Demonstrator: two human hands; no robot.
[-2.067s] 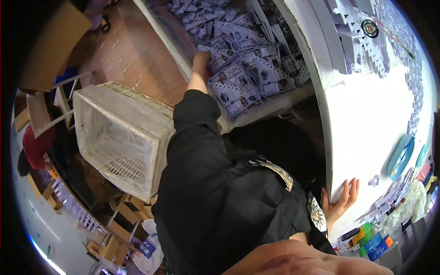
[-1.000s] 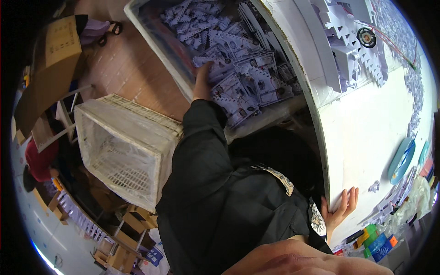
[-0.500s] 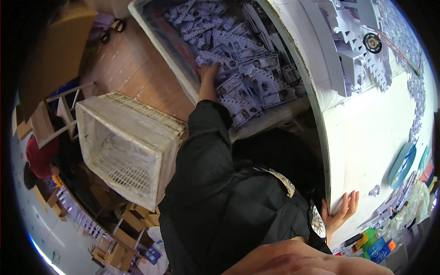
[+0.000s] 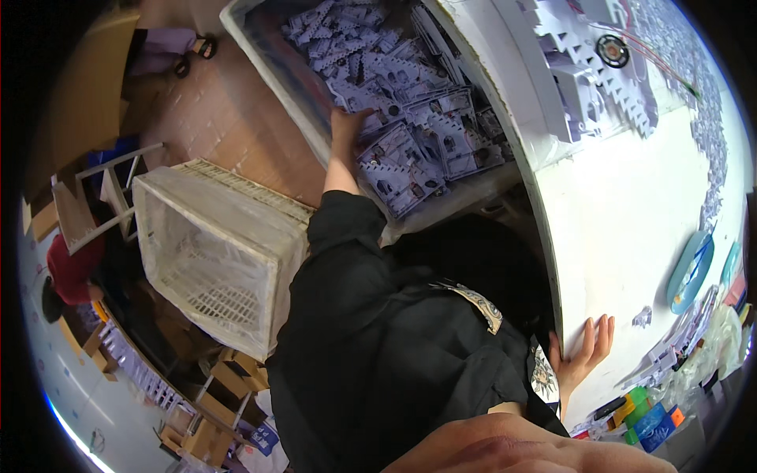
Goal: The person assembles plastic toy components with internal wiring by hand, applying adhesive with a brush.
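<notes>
Head view: your left hand [image 4: 347,126] reaches up at 12 o'clock into the bin [image 4: 268,71] on the floor, fingers spread flat on the top packets [image 4: 394,162], gripping none that you can see. Your right hand [image 4: 583,355] lies open, palm down, on the tabletop [image 4: 631,229] edge at 4 o'clock, holding nothing. Judging by this, no packet is lifted out yet; the bin looks full, and the white crate [image 4: 213,260] at 9 o'clock looks empty.
</notes>
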